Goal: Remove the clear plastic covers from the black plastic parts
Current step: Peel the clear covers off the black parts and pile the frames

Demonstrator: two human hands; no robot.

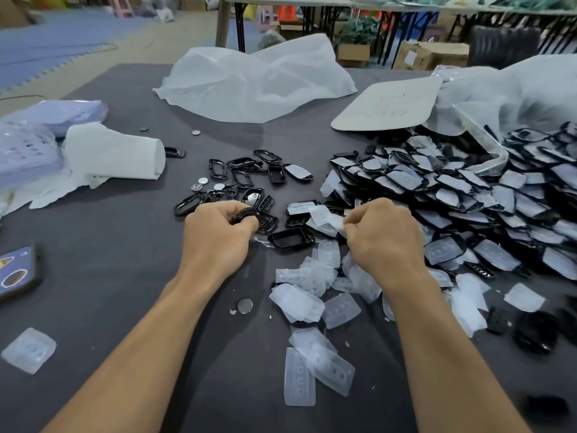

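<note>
My left hand [215,235] grips a black plastic frame [249,214] between thumb and curled fingers at the table's middle. To its right, my right hand [384,239] pinches a clear plastic cover [327,218] in its fingertips. Bare black frames [240,173] lie scattered just beyond my left hand. A big heap of covered black parts [452,189] spills across the right side. Loose clear covers [315,295] lie piled below and between my hands.
The dark grey table [125,276] also carries a crumpled white bag [256,82], a white card [387,104], a rolled white sheet [115,154], purple trays [28,145], several coin cells [203,182], one cell [245,306] and a phone [17,273].
</note>
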